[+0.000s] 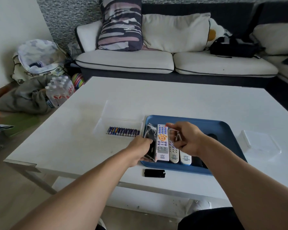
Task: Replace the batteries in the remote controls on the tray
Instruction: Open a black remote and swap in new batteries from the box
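Left hand (140, 151) gripping black remote (150, 141) at tray's (223, 126) left edge, cover (154, 173) off; right hand (186, 138) pinching something small, unclear, near batteries (123, 131).

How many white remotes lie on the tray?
3: a long remote beside the black one, then two rounded remotes partly under the right hand. Others may be hidden.

Batteries (123, 131) left of remote tray (226, 128)
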The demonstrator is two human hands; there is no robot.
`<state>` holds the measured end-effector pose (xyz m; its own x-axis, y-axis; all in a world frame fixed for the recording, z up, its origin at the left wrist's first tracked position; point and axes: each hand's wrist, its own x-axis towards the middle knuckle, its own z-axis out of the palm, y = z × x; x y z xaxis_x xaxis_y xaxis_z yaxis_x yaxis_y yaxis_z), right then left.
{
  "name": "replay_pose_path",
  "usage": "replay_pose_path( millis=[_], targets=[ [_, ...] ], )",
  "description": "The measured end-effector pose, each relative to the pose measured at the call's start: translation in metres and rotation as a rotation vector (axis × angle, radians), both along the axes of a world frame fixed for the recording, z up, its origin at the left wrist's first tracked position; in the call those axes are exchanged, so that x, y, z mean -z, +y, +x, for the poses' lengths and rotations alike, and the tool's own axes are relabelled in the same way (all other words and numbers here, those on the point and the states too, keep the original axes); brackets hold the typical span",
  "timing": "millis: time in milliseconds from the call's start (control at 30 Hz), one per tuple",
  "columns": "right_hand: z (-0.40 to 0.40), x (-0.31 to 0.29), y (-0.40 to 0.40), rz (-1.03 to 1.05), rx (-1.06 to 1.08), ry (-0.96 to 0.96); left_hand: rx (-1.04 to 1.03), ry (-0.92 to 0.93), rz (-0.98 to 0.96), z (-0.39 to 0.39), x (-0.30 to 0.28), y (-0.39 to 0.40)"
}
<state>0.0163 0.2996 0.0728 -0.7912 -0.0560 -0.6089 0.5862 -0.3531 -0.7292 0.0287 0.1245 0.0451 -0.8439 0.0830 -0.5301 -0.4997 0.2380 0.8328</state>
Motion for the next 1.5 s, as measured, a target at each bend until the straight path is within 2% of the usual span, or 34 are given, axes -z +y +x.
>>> replay_pose_path(
  millis=[100, 167, 400, 533, 633, 733, 967, 1067, 1200, 1300, 1500],
  targets=[
    [0.002, 0.006, -0.004, 0.149, -0.132, -0.022, 0.055, 0.15, -0.258, -0.001, 0.007, 0.0],
    [0.001, 0.009, -0.004, 0.166, -0.157, -0.05, 0.096, 0.173, -0.335, -0.001, 0.009, 0.001],
    [-0.002, 0.023, 0.008, 0.159, -0.26, -0.157, 0.232, 0.055, -0.383, 0.0, 0.016, 0.003],
    [-0.002, 0.023, 0.008, 0.257, -0.274, -0.14, 0.241, 0.121, -0.546, 0.001, 0.01, 0.003],
    [0.001, 0.019, 0.006, 0.312, -0.251, -0.123, 0.256, 0.156, -0.561, 0.004, 0.009, 0.0],
    [0.002, 0.022, 0.003, 0.26, -0.22, -0.122, 0.289, 0.225, -0.566, 0.005, 0.009, -0.003],
    [0.002, 0.02, 0.004, -0.063, -0.101, -0.093, 0.331, 0.194, -0.579, 0.002, 0.016, -0.002],
    [0.003, 0.017, 0.007, -0.126, -0.099, -0.103, 0.408, 0.207, -0.704, 0.005, 0.015, -0.003],
    [0.005, 0.012, 0.005, -0.113, -0.059, -0.048, 0.473, 0.306, -0.903, 0.009, 0.015, -0.003],
    [0.01, 0.008, 0.004, -0.1, -0.072, -0.045, 0.484, 0.298, -0.937, 0.01, 0.013, -0.001],
    [0.022, -0.005, 0.018, 0.145, -0.262, -0.023, 0.53, 0.21, -1.008, 0.01, 0.006, 0.011]
  ],
)
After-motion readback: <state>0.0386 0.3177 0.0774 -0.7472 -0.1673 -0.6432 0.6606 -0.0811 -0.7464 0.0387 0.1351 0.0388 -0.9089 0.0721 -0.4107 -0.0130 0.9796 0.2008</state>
